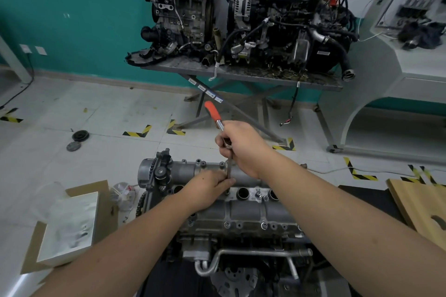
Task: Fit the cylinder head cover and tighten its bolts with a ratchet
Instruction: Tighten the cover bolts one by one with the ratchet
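Gripping the ratchet (218,120) at its head, my right hand (243,148) closed tight around it. My left hand (208,188) pinched the extension bar (229,169), standing upright on the cylinder head cover (243,212) atop the engine.

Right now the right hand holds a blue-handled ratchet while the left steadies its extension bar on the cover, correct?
Not quite: the head view shows the ratchet handle is red. The right hand holds it while the left hand steadies the extension bar on the cover.

No text, number or brand can be read. The small white-and-blue labels (205,90) on the far stand's diagonal brace (241,111) are too blurred to make out.
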The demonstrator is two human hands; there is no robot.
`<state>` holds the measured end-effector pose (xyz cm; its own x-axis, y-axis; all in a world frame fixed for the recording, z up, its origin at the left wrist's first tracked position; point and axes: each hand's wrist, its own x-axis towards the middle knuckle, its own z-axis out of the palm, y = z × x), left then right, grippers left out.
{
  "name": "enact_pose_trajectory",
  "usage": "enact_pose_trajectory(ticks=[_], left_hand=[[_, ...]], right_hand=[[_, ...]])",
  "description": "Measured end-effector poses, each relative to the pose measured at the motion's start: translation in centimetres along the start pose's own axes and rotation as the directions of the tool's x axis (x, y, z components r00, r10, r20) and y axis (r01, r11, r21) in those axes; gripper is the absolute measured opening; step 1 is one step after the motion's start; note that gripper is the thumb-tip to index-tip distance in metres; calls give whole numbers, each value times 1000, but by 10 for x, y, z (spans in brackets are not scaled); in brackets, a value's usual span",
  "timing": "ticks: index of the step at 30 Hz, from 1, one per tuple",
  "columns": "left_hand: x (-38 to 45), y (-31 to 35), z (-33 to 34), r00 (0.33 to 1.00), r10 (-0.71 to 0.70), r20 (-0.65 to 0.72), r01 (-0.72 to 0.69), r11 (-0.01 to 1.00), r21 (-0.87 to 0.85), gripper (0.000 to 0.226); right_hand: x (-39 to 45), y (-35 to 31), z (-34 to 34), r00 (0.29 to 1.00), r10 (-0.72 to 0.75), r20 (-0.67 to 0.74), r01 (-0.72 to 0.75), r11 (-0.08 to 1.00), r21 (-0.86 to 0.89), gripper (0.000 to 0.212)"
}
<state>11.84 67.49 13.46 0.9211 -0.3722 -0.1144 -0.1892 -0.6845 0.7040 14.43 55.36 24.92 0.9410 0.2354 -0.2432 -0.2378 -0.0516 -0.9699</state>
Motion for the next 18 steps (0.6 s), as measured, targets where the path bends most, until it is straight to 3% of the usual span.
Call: enact_pose_trajectory(ticks=[4,12,18], left_hand=[[-1,0,3,1000,-3,-10,4,999,47,41],[-3,3,3,999,-6,-41,9,998,59,37],[-2,5,1,999,-30,-40,31,999,35,38]], right_hand=[[-1,1,0,998,-30,54,33,998,-60,6],[0,3,-3,992,-115,47,123,957,-264,46],[3,2,5,993,-111,-50,97,968,-230,43]])
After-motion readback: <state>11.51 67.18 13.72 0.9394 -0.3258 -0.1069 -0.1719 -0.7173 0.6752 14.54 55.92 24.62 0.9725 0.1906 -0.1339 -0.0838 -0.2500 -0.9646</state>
